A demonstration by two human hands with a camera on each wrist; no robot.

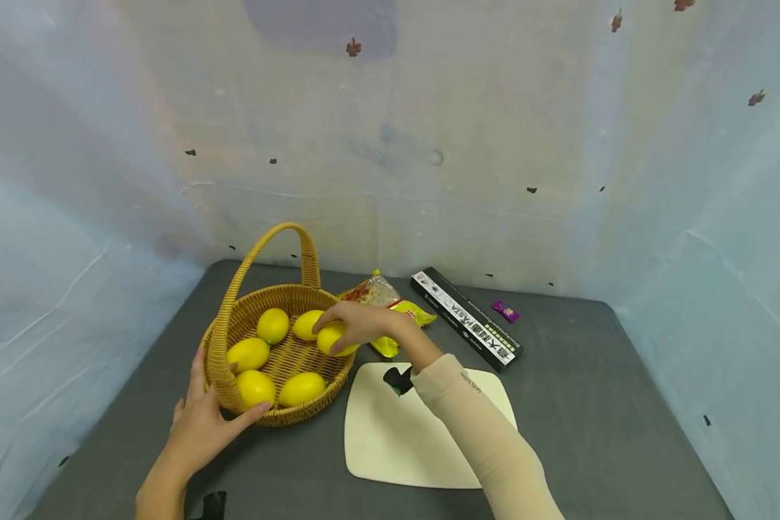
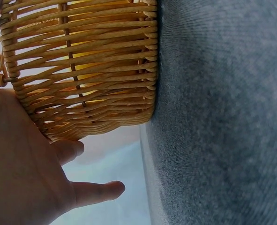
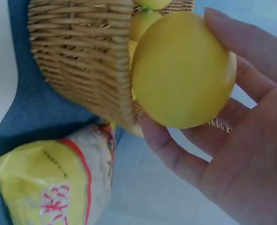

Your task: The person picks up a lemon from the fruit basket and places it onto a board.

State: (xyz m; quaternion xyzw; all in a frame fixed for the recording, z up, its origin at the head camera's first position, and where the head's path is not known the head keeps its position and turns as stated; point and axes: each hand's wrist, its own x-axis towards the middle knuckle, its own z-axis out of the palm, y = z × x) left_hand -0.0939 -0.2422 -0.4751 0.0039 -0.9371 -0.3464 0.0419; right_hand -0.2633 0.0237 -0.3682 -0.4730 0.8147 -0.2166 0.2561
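Left hand [image 1: 200, 427] spread against the near-left side of the basket [image 1: 328, 396], right hand [image 1: 365, 323] pinching a lemon [image 1: 331, 341] at its right rim, the person could drop it outside should that pinch slip.

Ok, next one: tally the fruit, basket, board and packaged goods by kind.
Yellow fruits: 6, including one in the right hand
Wicker basket: 1
White board: 1
Yellow bag: 1
Black pasta box: 1
Small purple packet: 1
Total: 11
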